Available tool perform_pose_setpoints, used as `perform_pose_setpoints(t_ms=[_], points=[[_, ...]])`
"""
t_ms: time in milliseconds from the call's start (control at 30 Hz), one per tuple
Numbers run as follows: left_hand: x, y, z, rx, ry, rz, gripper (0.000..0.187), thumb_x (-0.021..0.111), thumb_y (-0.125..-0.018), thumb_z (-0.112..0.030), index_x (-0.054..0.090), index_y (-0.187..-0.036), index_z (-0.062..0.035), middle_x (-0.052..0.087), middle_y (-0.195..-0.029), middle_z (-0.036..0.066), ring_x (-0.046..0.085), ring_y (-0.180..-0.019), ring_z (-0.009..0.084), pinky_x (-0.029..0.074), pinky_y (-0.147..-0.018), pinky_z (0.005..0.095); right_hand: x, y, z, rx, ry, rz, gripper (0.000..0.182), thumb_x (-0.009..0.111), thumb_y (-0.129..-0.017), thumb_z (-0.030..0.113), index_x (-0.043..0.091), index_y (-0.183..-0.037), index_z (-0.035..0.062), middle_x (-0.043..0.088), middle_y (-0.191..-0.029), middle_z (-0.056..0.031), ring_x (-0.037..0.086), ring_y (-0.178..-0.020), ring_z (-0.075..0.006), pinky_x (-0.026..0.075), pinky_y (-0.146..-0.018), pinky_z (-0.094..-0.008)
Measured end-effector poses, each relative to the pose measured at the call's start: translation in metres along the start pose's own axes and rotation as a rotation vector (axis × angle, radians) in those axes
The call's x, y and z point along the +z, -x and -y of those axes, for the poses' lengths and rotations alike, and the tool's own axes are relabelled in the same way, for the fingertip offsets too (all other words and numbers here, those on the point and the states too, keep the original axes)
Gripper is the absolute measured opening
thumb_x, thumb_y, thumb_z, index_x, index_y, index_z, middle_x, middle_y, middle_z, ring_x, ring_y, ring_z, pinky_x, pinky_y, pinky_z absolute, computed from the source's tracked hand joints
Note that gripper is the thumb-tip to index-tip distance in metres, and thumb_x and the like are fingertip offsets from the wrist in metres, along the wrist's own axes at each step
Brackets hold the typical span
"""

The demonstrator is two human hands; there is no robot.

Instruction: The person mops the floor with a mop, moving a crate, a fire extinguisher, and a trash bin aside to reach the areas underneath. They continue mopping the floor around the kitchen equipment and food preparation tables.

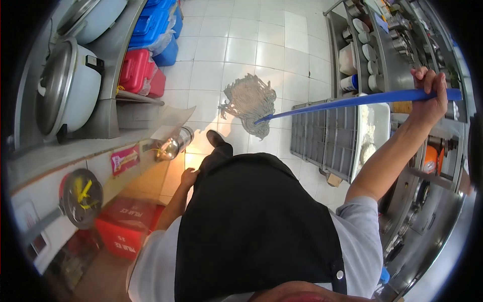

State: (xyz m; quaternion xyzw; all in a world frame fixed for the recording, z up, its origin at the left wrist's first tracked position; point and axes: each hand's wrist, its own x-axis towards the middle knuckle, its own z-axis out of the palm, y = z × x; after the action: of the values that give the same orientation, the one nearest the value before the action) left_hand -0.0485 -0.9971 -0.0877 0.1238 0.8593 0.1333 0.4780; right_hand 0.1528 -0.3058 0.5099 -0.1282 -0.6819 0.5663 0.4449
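My right hand (431,90) is raised at the right, its fingers wrapped round the blue mop handle (347,102) near the top end. The handle slants across to the grey string mop head (250,103), which lies spread flat on the tiled floor in front of me. Low beside my left thigh is my left hand (189,177), close to the edge of my black apron (251,221). Its fingers look curled, and whatever they may hold is hidden.
A grey crate (322,133) and a white tub (376,132) stand right of the mop. Metal shelves (392,65) with containers line the right. At the left are a large cooker (83,88), blue bins (151,25), a red bin (146,75) and a metal cylinder (174,143).
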Motion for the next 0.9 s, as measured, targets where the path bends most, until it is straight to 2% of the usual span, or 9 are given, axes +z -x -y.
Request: perform_pose_setpoints(t_ms=[133,200,233,333,600,667,767,867,900], points=[[0.007,-0.042,0.1,0.262,-0.495,-0.032,0.044,0.072,-0.095,-0.044,0.075,-0.098,0.0001,0.076,-0.095,0.017,0.073,-0.093,0.0343,0.056,-0.087,0.048,-0.002,-0.044,-0.024,0.041,0.016,-0.004,0.036,0.054,-0.109,0.026,0.053,-0.078,0.0061,0.041,-0.07,-0.0045,0.06,-0.087,-0.0286,0.056,-0.091,-0.0475],[0.002,-0.035,0.106,0.319,0.065,-0.205,0.036,0.072,-0.096,-0.035,0.066,-0.078,-0.0053,0.061,-0.066,0.007,0.062,-0.066,0.0225,0.051,-0.066,0.0437,0.006,-0.066,-0.035,0.069,0.041,0.001,0.038,0.054,-0.109,0.027,0.053,-0.077,0.0068,0.041,-0.07,-0.0041,0.059,-0.088,-0.027,0.056,-0.093,-0.0471],[0.001,-0.033,0.103,0.327,0.201,-0.25,0.035,0.072,-0.096,-0.034,0.064,-0.076,-0.0066,0.058,-0.064,0.005,0.059,-0.063,0.0196,0.049,-0.063,0.0414,0.01,-0.078,-0.041,0.08,0.04,0.008,0.037,0.054,-0.109,0.027,0.054,-0.078,0.0058,0.041,-0.07,-0.0044,0.06,-0.088,-0.0278,0.056,-0.092,-0.0475],[0.006,-0.034,0.079,0.19,0.397,-0.331,0.03,0.074,-0.095,-0.031,0.065,-0.076,-0.0099,0.058,-0.062,0.003,0.058,-0.057,0.0167,0.047,-0.057,0.0388,0.029,-0.114,-0.066,0.107,0.036,0.031,0.037,0.054,-0.109,0.026,0.056,-0.08,0.0035,0.042,-0.071,-0.0049,0.062,-0.088,-0.0293,0.056,-0.089,-0.0479],[0.046,-0.069,0.019,-0.181,0.523,-0.361,0.026,0.066,-0.099,-0.032,0.069,-0.091,-0.0074,0.065,-0.068,0.01,0.066,-0.068,0.0279,0.052,-0.065,0.0448,0.094,-0.257,-0.166,0.142,0.107,-0.035,0.032,0.067,-0.103,0.023,0.059,-0.078,0.005,0.05,-0.07,-0.0048,0.067,-0.077,-0.025,0.061,-0.081,-0.0453],[0.071,-0.089,0.011,0.064,0.261,-0.367,0.02,0.062,-0.097,-0.027,0.068,-0.096,-0.0076,0.07,-0.081,0.013,0.068,-0.081,0.034,0.054,-0.073,0.0469,0.116,-0.295,-0.184,0.163,0.122,-0.085,0.033,0.068,-0.103,0.023,0.059,-0.078,0.0045,0.05,-0.07,-0.0051,0.067,-0.077,-0.0254,0.061,-0.081,-0.0455],[0.086,-0.108,-0.04,0.102,-0.149,-0.29,0.016,0.063,-0.093,-0.023,0.068,-0.097,-0.0086,0.072,-0.09,0.011,0.068,-0.088,0.0353,0.055,-0.078,0.0466,0.131,-0.347,-0.212,0.163,0.127,-0.025,0.032,0.069,-0.103,0.023,0.059,-0.079,0.0038,0.05,-0.07,-0.0054,0.067,-0.078,-0.0259,0.061,-0.083,-0.0457],[0.055,-0.103,-0.113,0.239,0.058,-0.505,0.015,0.064,-0.09,-0.023,0.067,-0.096,-0.0095,0.071,-0.091,0.009,0.068,-0.09,0.0346,0.055,-0.081,0.0468,0.139,-0.394,-0.242,0.189,0.09,0.042,0.031,0.068,-0.102,0.022,0.059,-0.08,0.0031,0.051,-0.07,-0.006,0.067,-0.079,-0.0265,0.061,-0.084,-0.0461],[0.056,-0.118,-0.129,0.131,0.142,-0.37,0.021,0.064,-0.092,-0.023,0.07,-0.109,-0.0102,0.074,-0.1,0.009,0.069,-0.097,0.0328,0.056,-0.087,0.0461,0.135,-0.413,-0.253,0.201,0.052,0.088,0.031,0.068,-0.103,0.022,0.06,-0.08,0.003,0.052,-0.071,-0.007,0.067,-0.081,-0.0283,0.06,-0.085,-0.047]])
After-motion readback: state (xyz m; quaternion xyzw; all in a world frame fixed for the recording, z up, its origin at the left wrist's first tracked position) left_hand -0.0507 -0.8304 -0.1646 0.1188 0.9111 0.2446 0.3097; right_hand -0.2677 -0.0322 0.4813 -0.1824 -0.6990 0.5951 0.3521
